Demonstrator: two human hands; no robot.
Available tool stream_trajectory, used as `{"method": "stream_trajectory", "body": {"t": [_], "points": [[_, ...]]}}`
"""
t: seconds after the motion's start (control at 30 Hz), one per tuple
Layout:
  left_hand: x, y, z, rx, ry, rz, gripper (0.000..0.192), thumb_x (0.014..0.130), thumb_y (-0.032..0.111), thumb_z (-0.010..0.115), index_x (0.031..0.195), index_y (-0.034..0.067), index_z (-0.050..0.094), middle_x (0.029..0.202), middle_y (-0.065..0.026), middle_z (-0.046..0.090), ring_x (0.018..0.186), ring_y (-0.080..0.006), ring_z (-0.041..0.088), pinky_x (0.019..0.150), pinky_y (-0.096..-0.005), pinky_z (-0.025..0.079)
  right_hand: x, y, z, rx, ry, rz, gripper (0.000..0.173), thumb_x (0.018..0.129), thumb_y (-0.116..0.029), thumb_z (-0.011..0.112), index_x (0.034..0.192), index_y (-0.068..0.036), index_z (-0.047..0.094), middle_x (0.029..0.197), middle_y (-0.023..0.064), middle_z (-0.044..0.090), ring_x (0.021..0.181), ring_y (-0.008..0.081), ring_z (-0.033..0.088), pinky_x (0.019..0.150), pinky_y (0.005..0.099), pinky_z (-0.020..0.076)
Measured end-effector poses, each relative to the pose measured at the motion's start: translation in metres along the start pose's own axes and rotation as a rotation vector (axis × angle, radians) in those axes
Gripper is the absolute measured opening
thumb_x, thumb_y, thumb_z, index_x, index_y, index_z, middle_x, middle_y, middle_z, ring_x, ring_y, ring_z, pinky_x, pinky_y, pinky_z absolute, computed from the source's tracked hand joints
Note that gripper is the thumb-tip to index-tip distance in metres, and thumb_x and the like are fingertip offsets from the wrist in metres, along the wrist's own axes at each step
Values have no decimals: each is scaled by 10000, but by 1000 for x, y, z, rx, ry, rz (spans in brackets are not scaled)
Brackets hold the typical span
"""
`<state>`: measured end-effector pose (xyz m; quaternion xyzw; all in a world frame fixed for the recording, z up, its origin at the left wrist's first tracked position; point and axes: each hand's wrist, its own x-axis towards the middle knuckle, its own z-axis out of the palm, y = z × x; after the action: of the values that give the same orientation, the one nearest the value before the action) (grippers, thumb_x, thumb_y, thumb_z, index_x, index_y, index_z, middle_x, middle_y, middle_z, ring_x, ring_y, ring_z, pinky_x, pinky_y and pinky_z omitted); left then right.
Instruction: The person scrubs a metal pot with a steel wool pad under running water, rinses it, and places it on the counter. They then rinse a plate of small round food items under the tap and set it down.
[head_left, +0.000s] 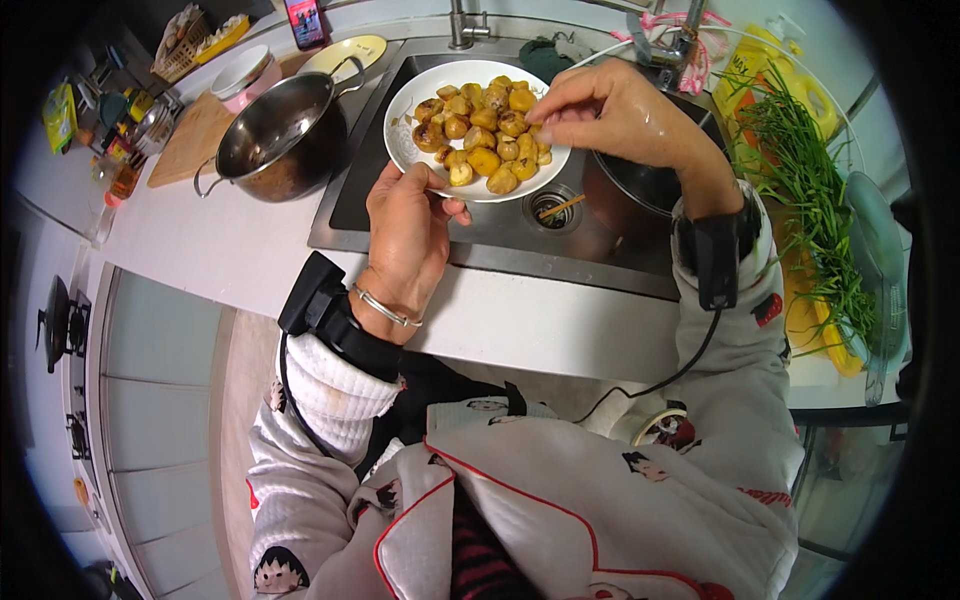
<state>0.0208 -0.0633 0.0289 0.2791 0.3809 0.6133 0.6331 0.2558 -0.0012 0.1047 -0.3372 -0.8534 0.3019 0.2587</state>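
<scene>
My left hand (411, 217) grips the near rim of a white plate (403, 146), thumb on top and fingers beneath. Piled on the plate are yellow-brown peeled chestnuts (480, 138), some with dark patches. Over the plate's right edge hovers my right hand (619, 112), its fingertips at the chestnuts there; whether they pinch one is hidden. Below the plate lies a stainless steel sink (480, 229). A short wooden stick (562, 206) rests across its drain (551, 217). At the sink's right, partly under my right arm, sits a dark metal pot (630, 184).
Left of the sink stands a two-handled steel pot (292, 154), near a wooden cutting board (187, 142) and a yellow plate (360, 56). A faucet (461, 30) rises behind. Long green leafy stalks (810, 195) lie on the right counter beside a yellow jug (814, 97).
</scene>
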Motion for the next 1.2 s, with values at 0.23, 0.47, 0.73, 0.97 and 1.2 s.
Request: {"method": "stream_trajectory", "body": {"t": [0.23,0.47,0.73,0.97,1.2], "points": [[-15,6,-20,-47,29,-9,218,857,-13,457,1062,-25,533,783,-99,592,498,-135,548,481,-309,518,6,-31,36,-149,-138,-63,192,754,-33,742,933,35,731,754,96,662,631,136,575,589,274,467],[-32,15,-34,-71,56,-10,202,862,-15,456,1048,-30,534,778,-105,588,507,-137,550,484,-313,518,10,-36,57,-211,-98,-121,112,738,-22,735,834,25,703,697,88,619,589,149,554,570,287,456],[-49,22,-50,-75,54,0,238,858,-30,441,1075,-47,536,792,-115,599,480,-142,540,468,-305,528,9,-48,70,-185,-211,-76,121,729,-24,761,797,13,669,721,48,609,619,133,536,562,263,426],[-65,28,-73,-123,58,25,256,851,-29,448,1089,-47,537,792,-106,600,471,-136,532,472,-303,530,11,-55,78,-119,-109,-211,88,749,-5,724,830,7,691,710,52,620,604,133,542,566,261,446],[-74,32,-102,-129,116,51,252,845,-28,458,1086,-47,531,796,-104,598,488,-136,534,482,-304,529,14,-61,103,-138,-94,-226,129,774,10,734,898,12,698,816,45,630,654,104,553,575,237,435]]}}
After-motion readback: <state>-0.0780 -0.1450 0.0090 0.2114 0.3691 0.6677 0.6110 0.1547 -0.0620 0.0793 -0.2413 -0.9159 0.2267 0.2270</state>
